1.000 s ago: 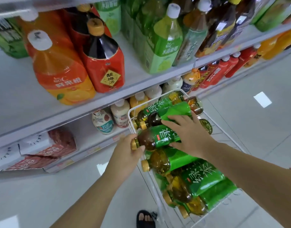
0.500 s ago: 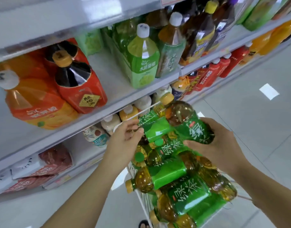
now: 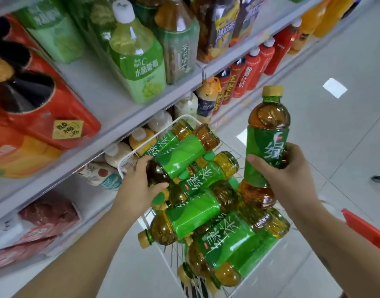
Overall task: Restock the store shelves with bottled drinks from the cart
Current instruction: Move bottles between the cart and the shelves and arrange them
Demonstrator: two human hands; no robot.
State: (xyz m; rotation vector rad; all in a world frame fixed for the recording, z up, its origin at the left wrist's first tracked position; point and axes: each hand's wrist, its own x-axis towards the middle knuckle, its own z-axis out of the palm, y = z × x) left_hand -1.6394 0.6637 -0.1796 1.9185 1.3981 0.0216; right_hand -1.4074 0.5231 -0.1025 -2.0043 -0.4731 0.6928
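Store aisle: pale tiled floor (image 3: 313,151), grey shelf (image 3: 107,100) unit on the left, stocked w/ large drinks.

The held bottle (image 3: 267,134), green-label tea w/ a tan cap, stood upright in mid-air above the right side of the cart (image 3: 183,116), clear of the pile. The R hand (image 3: 290,181) was wrapped round its lower label, thumb across the front, i.e. a full closed grip at mid-body. Judged reason: cap stays up and the base stays free for setting down on a shelf.

The top bottle (image 3: 184,155) lay on its side on the pile, neck end toward the person. The L hand (image 3: 139,188) was closed round its dark shoulder end, fingers over, thumb under. That is prob. a pick of a 2nd unit, or a steadying hold so the stack would not roll.

Several more tea bottles lay crosswise in the cart. The cart stood just beside the lower shelves, which kept the reach short.

A large green grape drink (image 3: 139,61) stood at the shelf edge w/ bare shelf to its left: a poss. slot, though no tea facing was visible. A red item (image 3: 367,229) showed at the far right; ID not poss.
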